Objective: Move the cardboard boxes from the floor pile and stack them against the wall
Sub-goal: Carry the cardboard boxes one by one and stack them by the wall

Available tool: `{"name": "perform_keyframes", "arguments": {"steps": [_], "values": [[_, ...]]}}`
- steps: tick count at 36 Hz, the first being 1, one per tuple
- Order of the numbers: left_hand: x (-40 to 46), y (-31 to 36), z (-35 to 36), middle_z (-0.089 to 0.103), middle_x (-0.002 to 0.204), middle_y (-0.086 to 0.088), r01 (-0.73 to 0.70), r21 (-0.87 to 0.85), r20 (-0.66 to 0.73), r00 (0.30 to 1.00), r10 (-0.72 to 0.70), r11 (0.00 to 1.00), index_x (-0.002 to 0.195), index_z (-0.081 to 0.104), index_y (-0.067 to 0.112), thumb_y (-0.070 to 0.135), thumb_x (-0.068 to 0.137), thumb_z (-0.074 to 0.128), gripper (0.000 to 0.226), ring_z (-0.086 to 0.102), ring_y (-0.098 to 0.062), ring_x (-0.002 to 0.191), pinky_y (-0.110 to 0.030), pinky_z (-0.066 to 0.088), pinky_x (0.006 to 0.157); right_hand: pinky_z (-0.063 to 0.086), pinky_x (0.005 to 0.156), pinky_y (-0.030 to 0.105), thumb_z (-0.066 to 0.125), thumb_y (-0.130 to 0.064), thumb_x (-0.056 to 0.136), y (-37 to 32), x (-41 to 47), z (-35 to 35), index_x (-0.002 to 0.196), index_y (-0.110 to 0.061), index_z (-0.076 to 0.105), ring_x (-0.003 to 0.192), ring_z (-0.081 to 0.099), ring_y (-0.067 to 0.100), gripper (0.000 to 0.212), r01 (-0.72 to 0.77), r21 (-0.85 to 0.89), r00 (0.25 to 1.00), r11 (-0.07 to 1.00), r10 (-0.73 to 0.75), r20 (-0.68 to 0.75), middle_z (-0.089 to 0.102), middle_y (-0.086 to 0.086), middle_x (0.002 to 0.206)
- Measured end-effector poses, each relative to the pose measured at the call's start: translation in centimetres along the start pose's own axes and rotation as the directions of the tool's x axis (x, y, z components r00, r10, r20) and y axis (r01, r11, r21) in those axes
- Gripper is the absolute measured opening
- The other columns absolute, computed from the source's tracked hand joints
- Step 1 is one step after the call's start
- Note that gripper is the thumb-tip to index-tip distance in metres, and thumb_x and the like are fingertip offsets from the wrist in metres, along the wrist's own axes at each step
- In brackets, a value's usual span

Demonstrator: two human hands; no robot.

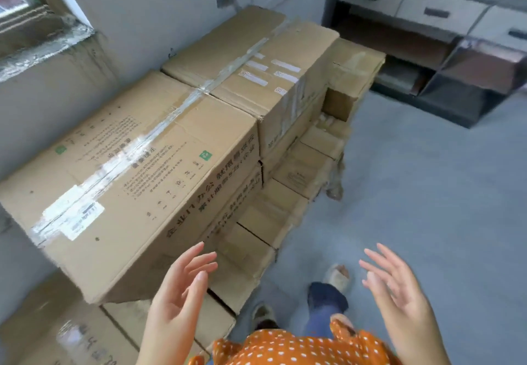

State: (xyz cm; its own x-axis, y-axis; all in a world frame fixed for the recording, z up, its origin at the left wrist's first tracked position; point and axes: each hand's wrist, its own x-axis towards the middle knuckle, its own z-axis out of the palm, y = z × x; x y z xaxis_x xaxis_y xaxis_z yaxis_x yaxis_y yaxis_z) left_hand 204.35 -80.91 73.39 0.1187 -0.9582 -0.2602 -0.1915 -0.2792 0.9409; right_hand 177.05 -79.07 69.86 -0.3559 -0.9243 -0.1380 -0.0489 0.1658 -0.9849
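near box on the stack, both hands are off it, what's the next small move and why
Probably nudge the near box back toward the wall with both palms. Its near corner juts out past the boxes below it, and it sits skewed to the far box. The left hand and right hand are open, empty and close by.

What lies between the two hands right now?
Nothing held: between the left hand and right hand, the head view shows bare grey floor and the person's feet.
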Motion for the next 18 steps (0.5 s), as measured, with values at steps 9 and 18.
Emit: {"name": "perform_keyframes", "arguments": {"steps": [9, 18], "values": [[-1.0, 3.0, 4.7, 0.059, 0.119, 0.027, -0.121, 0.047, 0.341, 0.935, 0.098, 0.991, 0.091, 0.057, 0.072, 0.047, 0.068, 0.052, 0.034, 0.056, 0.002, 0.11, -0.014, 0.041, 0.093, 0.053, 0.083, 0.022, 0.063, -0.086, 0.053, 0.8, -7.9, -5.3, 0.108, -0.058, 0.059, 0.102, 0.065, 0.001, 0.061, 0.026, 0.043, 0.925, 0.999, -0.008, -0.381, 0.066, -0.022, 0.114], [-5.0, 2.8, 13.1, 0.068, 0.114, 0.013, -0.275, 0.036, 0.615, 0.764, 0.196, 0.961, 0.114, 0.063, 0.041, 0.052, 0.085, 0.058, 0.031, 0.063, -0.005, 0.107, -0.027, 0.048, 0.093, 0.052, 0.088, 0.028, 0.062, -0.084, 0.057, 2.0, -17.7, -12.8, 0.11, -0.057, 0.057, 0.108, 0.063, 0.002, 0.059, -0.031, 0.091, 0.719, 0.995, 0.086, -0.69, 0.062, -0.023, 0.121]]}}
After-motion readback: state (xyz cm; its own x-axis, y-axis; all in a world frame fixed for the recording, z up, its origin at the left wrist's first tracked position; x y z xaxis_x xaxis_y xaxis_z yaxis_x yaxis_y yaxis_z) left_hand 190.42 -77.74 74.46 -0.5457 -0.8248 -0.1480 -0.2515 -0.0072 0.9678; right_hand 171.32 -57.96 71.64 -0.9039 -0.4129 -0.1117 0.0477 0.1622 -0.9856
